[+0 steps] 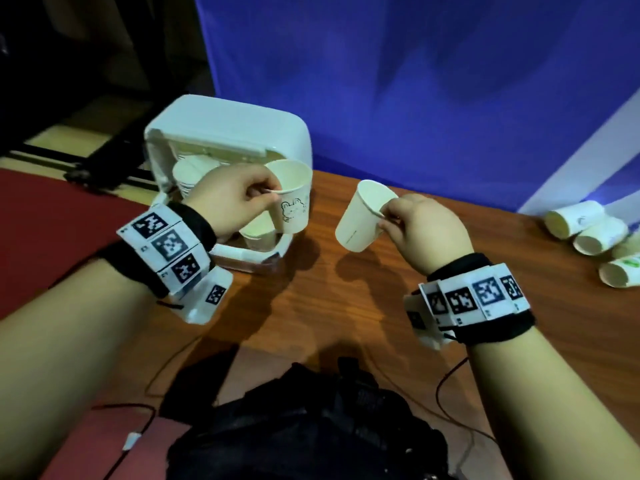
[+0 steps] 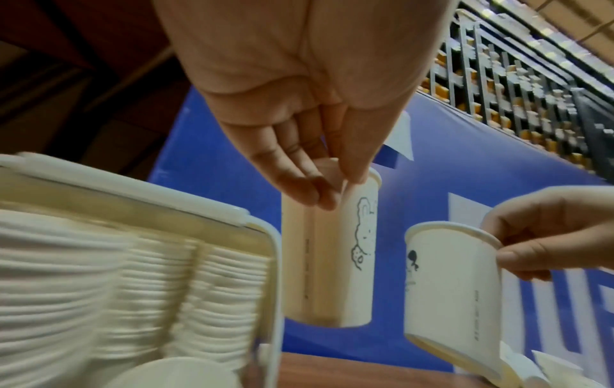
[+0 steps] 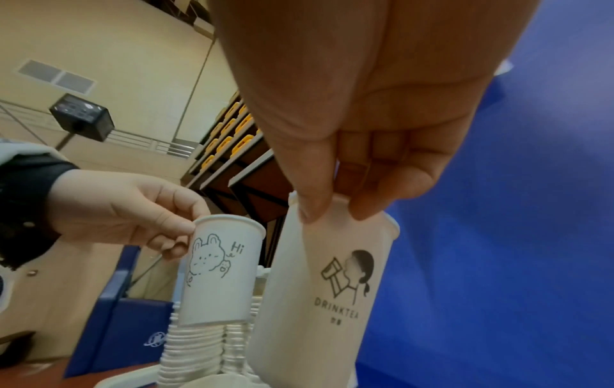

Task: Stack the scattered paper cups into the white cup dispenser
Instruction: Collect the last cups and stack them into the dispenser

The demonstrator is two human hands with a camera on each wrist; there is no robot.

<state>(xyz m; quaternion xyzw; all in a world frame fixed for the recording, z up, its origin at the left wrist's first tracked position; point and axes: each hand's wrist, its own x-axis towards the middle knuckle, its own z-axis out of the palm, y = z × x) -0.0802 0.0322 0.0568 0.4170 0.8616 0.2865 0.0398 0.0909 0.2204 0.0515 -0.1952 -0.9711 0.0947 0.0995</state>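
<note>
My left hand (image 1: 239,197) pinches the rim of a white paper cup with a bear drawing (image 1: 291,197), holding it upright over the front right part of the white cup dispenser (image 1: 228,133). In the left wrist view the bear cup (image 2: 327,252) hangs from my left hand's fingertips (image 2: 319,194). My right hand (image 1: 412,223) pinches the rim of a second cup (image 1: 363,216), tilted above the table right of the dispenser. The right wrist view shows that cup's DRINKTEA print (image 3: 332,288) and the bear cup (image 3: 219,273). Stacks of nested cups (image 2: 116,288) fill the dispenser.
Several loose cups (image 1: 588,233) lie on their sides at the right edge of the wooden table (image 1: 329,289). A blue backdrop (image 1: 415,81) stands behind the table. A black bag (image 1: 311,427) and cables lie at the near edge. A red surface (image 1: 52,220) lies left.
</note>
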